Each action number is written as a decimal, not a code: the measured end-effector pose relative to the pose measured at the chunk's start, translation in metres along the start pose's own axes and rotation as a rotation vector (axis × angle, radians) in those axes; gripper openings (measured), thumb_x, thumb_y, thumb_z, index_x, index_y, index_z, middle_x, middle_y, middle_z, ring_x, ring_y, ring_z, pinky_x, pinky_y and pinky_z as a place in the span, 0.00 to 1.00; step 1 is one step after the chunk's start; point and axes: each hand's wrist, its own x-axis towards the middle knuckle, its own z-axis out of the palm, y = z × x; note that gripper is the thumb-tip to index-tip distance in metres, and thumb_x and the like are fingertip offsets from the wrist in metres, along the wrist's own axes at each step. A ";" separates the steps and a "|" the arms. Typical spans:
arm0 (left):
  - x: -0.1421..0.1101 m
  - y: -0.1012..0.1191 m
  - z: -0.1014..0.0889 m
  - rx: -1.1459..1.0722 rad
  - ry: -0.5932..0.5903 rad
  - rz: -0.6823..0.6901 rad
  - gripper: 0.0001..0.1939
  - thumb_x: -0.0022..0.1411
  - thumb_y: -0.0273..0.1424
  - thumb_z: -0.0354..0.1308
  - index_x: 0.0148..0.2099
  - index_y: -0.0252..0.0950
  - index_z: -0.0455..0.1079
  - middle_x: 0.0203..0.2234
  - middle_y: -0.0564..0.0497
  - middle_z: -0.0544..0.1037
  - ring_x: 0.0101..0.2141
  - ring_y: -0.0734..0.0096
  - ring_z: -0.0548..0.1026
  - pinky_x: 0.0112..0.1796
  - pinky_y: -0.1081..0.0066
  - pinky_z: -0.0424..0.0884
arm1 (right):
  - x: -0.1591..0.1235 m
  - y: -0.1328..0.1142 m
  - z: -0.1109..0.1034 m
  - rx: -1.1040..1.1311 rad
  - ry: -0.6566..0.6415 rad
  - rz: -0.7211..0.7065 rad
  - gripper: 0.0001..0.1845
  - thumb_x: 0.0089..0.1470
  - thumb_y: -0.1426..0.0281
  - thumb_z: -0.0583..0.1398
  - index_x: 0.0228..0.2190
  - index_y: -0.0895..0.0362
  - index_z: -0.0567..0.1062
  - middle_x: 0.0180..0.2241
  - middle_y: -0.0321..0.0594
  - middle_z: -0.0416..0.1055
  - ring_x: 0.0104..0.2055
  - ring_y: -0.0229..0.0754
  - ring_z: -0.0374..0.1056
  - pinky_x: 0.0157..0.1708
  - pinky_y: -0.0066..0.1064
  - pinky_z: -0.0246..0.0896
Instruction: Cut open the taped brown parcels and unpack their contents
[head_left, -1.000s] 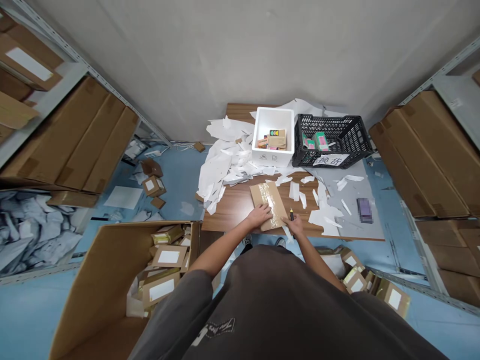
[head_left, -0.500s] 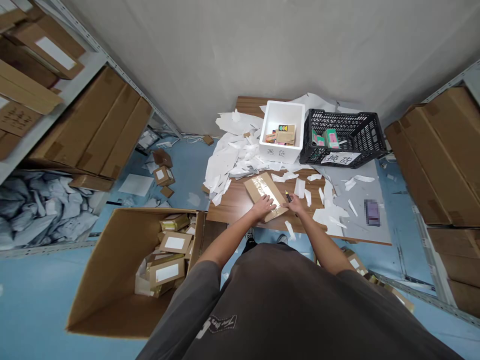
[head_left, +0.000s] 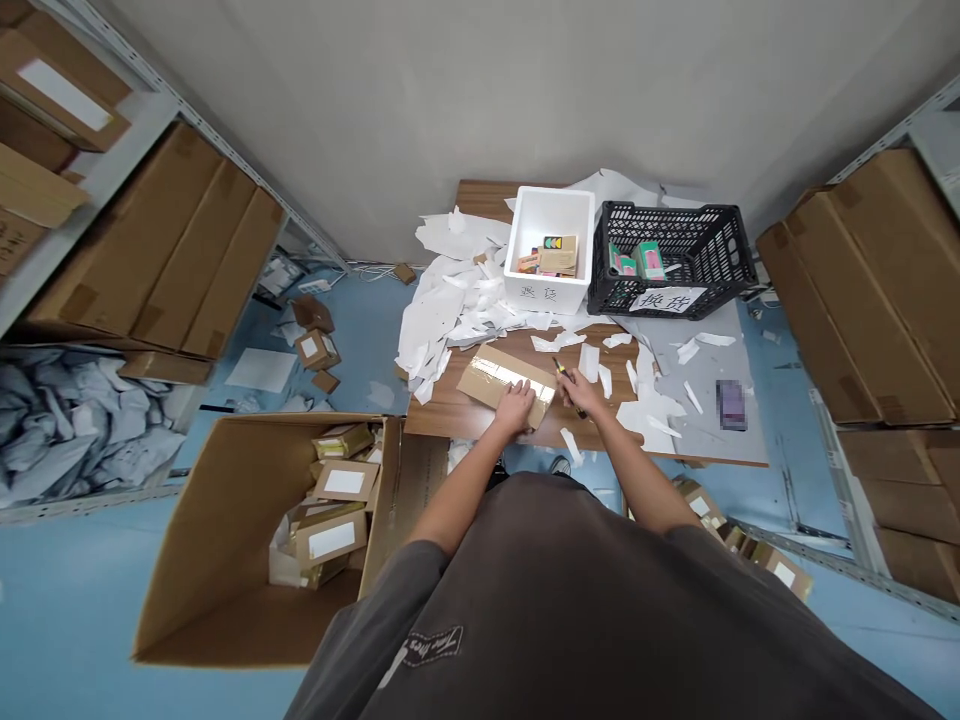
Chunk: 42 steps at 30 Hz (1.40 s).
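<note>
On the wooden table lies a flat cardboard box (head_left: 491,370), turned at a slant, with shiny clear tape running along its top. My left hand (head_left: 515,406) grips the box at its near edge, fingers bent over its top. In my right hand (head_left: 576,390) is a utility knife (head_left: 559,369) with a yellow and black body, its front end pointing away from me beside the box's right end. A torn strip of white paper (head_left: 571,445) hangs at the table's near edge below the box.
Behind the box stand a white foam bin (head_left: 549,292) with small packets and a black crate (head_left: 671,275) with green boxes. Torn white paper (head_left: 439,310) heaps at the left. A large open carton (head_left: 180,560) of parcels stands left; loaded shelves flank both sides.
The cardboard box has turned and shifted left, so its tape runs more sideways. My right hand has come off its corner, the knife now raised beside its right end; the paper strip has dropped away.
</note>
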 end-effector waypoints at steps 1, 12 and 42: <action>0.002 0.000 -0.001 -0.010 -0.010 -0.004 0.56 0.43 0.39 0.83 0.70 0.35 0.63 0.74 0.30 0.63 0.73 0.37 0.60 0.72 0.45 0.50 | -0.011 0.007 -0.002 0.009 -0.079 0.011 0.20 0.67 0.47 0.59 0.39 0.50 0.68 0.26 0.34 0.75 0.25 0.42 0.70 0.31 0.31 0.66; 0.002 -0.003 -0.013 -0.015 -0.013 -0.003 0.57 0.41 0.38 0.85 0.70 0.35 0.65 0.72 0.30 0.66 0.72 0.40 0.63 0.70 0.51 0.55 | -0.040 0.024 -0.008 -0.035 -0.330 0.084 0.24 0.54 0.45 0.70 0.26 0.52 0.75 0.18 0.33 0.68 0.22 0.43 0.64 0.32 0.38 0.70; 0.025 -0.045 -0.005 -0.024 0.042 -0.191 0.50 0.68 0.59 0.61 0.82 0.43 0.52 0.79 0.39 0.55 0.78 0.38 0.48 0.74 0.44 0.47 | -0.073 0.020 -0.007 -0.480 -0.154 -0.115 0.20 0.72 0.58 0.55 0.55 0.52 0.79 0.56 0.45 0.80 0.57 0.54 0.74 0.55 0.38 0.67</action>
